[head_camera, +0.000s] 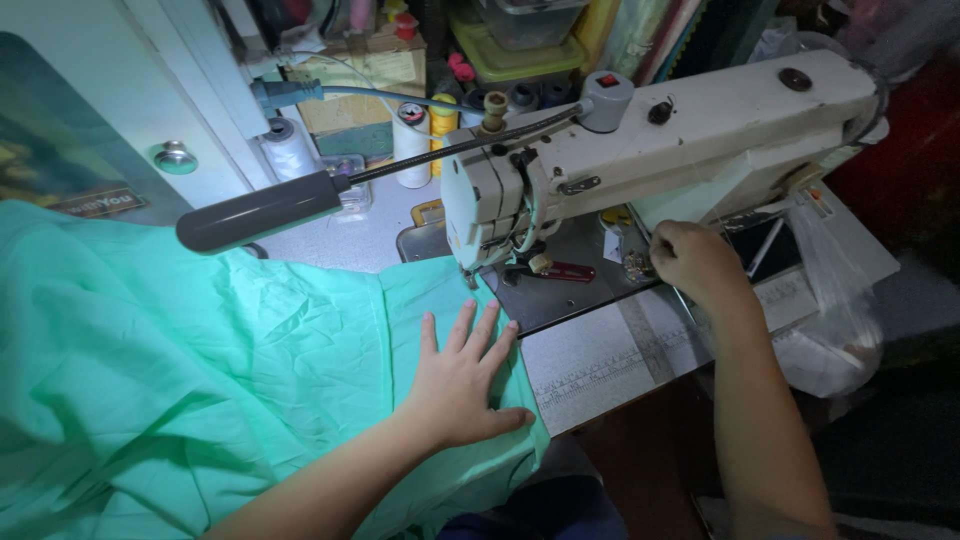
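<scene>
Nearest the camera, the left hand (462, 378) lies flat with its 5 fingers spread, palm pressing the mint-green cloth (200, 370) against the worktop (600, 365). Its grip is released: nothing is clasped, the cloth is only pinned. The fingertips point toward 1 o'clock, at the needle area.

The cloth fills the whole left half of the view in loose, rumpled folds, and only its right-hand edge reaches the sewing machine (640, 150). That edge lies just beside the foot under the machine's head. Judging from this, almost all of the fabric sits on the feed side, so any seam here looks barely begun, with nearly the full length left to run. Whether the edge is actually under the foot cannot be told, as the head hides it.

Further out, at 2 o'clock from the left hand, the right hand (695, 262) is curled into a loose fist on the machine bed, under the arm and well apart from the cloth. It seems to pinch something small and shiny, perhaps a bobbin, but the view is too dim to be sure.

A red-handled snipper (560, 270) lies on the bed between the 2 hands. A grey lamp (262, 212) reaches over the cloth. At 12 o'clock, thread cones (412, 145) stand behind the machine.
</scene>
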